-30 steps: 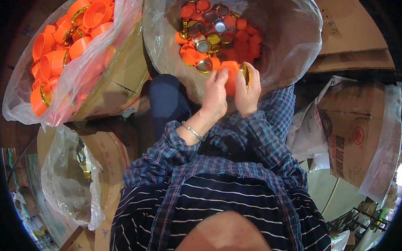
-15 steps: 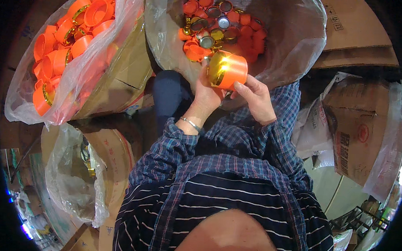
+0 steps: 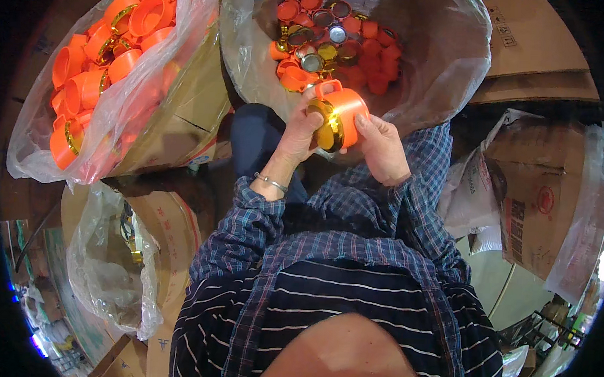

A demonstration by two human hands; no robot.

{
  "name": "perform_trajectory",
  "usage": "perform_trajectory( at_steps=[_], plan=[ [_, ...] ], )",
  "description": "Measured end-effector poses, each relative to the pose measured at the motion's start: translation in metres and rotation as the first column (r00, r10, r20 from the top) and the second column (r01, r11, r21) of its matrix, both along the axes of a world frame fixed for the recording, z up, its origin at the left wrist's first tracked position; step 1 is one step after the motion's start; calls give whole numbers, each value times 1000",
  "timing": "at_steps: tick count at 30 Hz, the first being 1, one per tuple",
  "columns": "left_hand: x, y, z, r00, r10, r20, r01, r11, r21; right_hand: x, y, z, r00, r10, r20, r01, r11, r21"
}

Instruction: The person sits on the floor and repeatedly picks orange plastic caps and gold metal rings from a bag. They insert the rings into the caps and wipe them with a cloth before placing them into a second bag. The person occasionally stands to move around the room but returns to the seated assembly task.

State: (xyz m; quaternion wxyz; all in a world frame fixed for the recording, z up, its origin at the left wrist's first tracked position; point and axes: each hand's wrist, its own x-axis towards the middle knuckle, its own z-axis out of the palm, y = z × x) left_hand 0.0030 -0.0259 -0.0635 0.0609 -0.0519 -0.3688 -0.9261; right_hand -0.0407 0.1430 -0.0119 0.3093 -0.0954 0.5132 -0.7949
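Between my two hands I hold an orange plastic cap (image 3: 351, 114) with a shiny gold end, tipped on its side. A handle-like orange loop (image 3: 328, 88) stands up from its upper edge. My left hand (image 3: 297, 130) is closed round the gold end. At the other side my right hand (image 3: 384, 150) has its thumb on the orange wall; its other fingers are partly hidden underneath. Just beyond my hands stands a plastic-lined bin (image 3: 446, 67), with many orange and gold caps (image 3: 320, 53) lying in its bottom.
To the left, a plastic-lined box (image 3: 191, 111) is heaped with orange and gold caps (image 3: 86, 91). Nearer me is a round cardboard drum (image 3: 174, 230) with a clear liner. Cardboard boxes (image 3: 538, 190) and white sacks (image 3: 471, 198) stand at the right.
The cap has been turned and lowered slightly, so its gold end now faces down-left and the orange loop shows. My left hand has shifted a little to the left.
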Motion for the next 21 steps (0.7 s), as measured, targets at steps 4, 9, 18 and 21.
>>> perform_trajectory(
  at_steps=[4, 9, 18, 21],
  plan=[
    [-3, 2, -1, 990, 137, 26, -130, 975, -180, -7, -6, 5, 992, -117, 46, 112, 989, 92],
    [-5, -14, 6, 999, 32, -12, -34, 967, -254, -14, -2, 0, 999, -43, -14, 44, 996, 80],
    [3, -47, 16, 995, -100, -11, 96, 977, -188, -14, 10, 2, 926, 327, -190, -350, 932, -98],
    [6, -42, 18, 999, -44, -8, 40, 953, -299, -20, 8, 4, 952, 273, -136, -263, 961, 85]
  ],
)
